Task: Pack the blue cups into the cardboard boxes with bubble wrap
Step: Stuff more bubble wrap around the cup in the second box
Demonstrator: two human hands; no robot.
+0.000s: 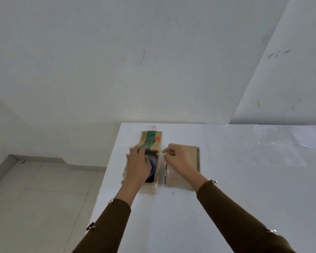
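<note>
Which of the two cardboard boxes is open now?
The left box, with the green-printed flap raised: the blue cup shows inside it, under the left hand. The right box is plain brown and closed.

- Left sleeve (106, 225): dark olive-brown knit with fine lengthwise ribbing, close-fitting along the forearm.
- Right sleeve (241, 220): same ribbed knit, same colour.
- Cuffs: plain edges that end short of the wrist, leaving the left hand (138, 161) and right hand (177, 157) uncovered.
- Left studs: two small pale metal ornaments, one at the cuff (110, 201) and one further up the sleeve's outer edge (90, 225).
- Right studs: a matching pair, one at the cuff (213, 181) and one further up (270, 230).
- Their form is too small to resolve.
</note>
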